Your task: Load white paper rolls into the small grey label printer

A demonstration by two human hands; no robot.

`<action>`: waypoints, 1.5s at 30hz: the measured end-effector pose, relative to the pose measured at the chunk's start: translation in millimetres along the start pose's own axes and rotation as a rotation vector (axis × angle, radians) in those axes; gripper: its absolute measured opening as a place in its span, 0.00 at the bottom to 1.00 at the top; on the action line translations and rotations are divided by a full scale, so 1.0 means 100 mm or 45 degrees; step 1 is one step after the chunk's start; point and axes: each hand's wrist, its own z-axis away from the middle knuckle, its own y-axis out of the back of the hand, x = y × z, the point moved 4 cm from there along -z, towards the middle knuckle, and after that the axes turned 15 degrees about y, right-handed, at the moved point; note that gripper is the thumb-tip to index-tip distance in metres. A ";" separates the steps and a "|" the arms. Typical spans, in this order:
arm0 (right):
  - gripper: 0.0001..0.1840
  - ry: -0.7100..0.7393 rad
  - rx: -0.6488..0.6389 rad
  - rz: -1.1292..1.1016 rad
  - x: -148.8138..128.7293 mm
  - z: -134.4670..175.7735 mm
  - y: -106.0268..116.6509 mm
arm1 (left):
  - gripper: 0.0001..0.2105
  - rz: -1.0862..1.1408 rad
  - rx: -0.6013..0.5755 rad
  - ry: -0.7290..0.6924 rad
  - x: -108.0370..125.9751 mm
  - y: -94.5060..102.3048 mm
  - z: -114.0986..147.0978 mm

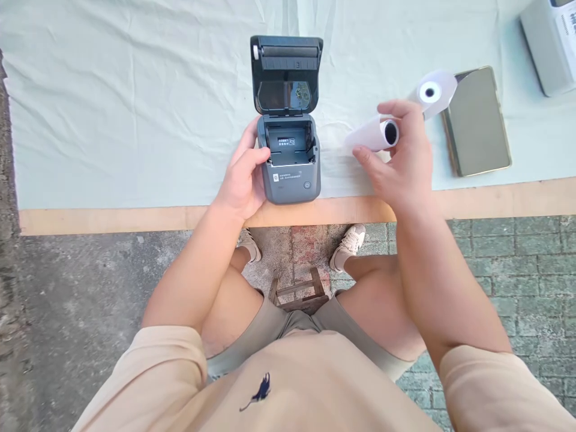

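A dark grey label printer (293, 180) stands near the table's front edge with its lid (287, 75) flipped up. Its paper bay shows no roll inside. My left hand (243, 177) grips the printer's left side, the thumb on the bay's rim. To the right of the printer, my right hand (407, 159) holds a white paper roll (366, 135) between thumb and fingers, its dark hollow core facing me. A second white roll (438, 90), partly unwound, lies just beyond that hand.
A flat grey-green tablet-like case (480, 123) lies at the right, touching the second roll's loose paper. A grey box (546, 51) with a white label stands at the far right corner. Pale cloth (135, 108) covers the table up to a bare wooden front edge (112, 219).
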 end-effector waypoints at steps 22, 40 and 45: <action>0.33 -0.188 0.062 0.730 0.23 -0.31 0.45 | 0.21 0.050 -0.101 0.098 0.01 0.06 -0.01; 0.21 -0.233 0.399 -0.563 0.16 -0.41 0.22 | 0.21 0.045 -0.056 0.100 -0.01 0.04 0.01; 0.14 -0.295 0.457 -0.562 0.08 -0.37 0.19 | 0.19 0.038 -0.027 0.120 0.01 0.00 0.02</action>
